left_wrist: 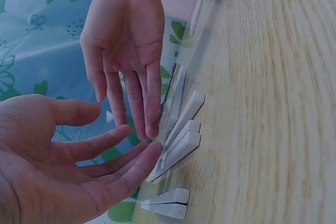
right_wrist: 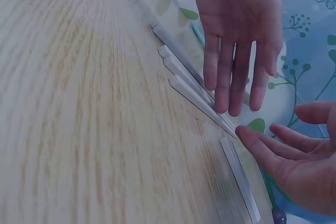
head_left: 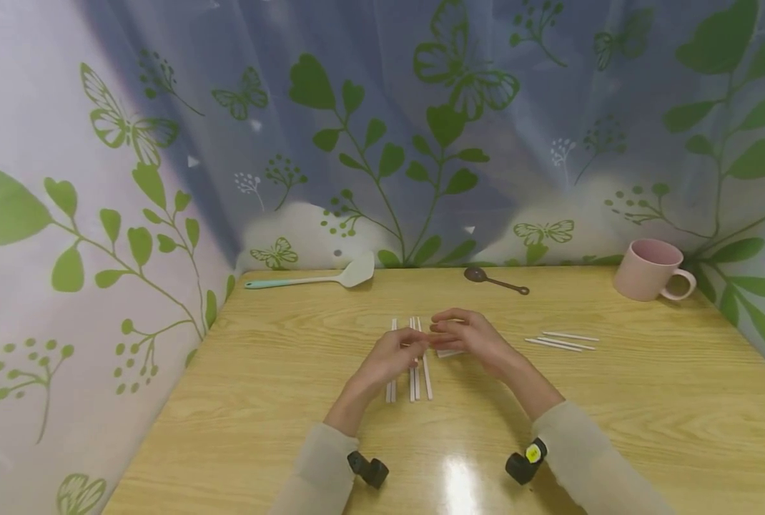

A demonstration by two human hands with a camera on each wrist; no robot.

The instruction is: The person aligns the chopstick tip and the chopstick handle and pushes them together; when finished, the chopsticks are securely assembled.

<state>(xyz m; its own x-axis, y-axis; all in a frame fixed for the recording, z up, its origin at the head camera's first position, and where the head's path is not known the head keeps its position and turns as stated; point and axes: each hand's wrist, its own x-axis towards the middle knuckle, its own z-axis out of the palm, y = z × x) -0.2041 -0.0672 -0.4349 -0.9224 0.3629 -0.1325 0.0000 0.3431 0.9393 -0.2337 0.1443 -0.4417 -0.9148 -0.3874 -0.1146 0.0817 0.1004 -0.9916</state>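
My left hand [head_left: 390,355] hovers over white chopsticks [head_left: 413,390] lying lengthwise near the table's middle. Its fingers are loosely extended and hold nothing. Facing it, my right hand [head_left: 477,337] is above another short-looking white chopstick group [head_left: 448,353], partly hidden beneath it. In the left wrist view, both palms face each other with relaxed fingers, and the fingertips come close together; whether they touch I cannot tell. A separate pair of chopsticks [left_wrist: 167,203] lies side by side just left of the middle group. The right wrist view shows tapered chopsticks [right_wrist: 186,90] flat on the wood.
Several more white chopsticks [head_left: 559,343] lie crosswise to the right. Along the back edge are a spatula with a mint handle [head_left: 267,284], a small dark spoon [head_left: 495,281] and a pink mug [head_left: 646,275]. A leaf-patterned curtain [head_left: 369,107] hangs behind the wooden table [head_left: 241,429].
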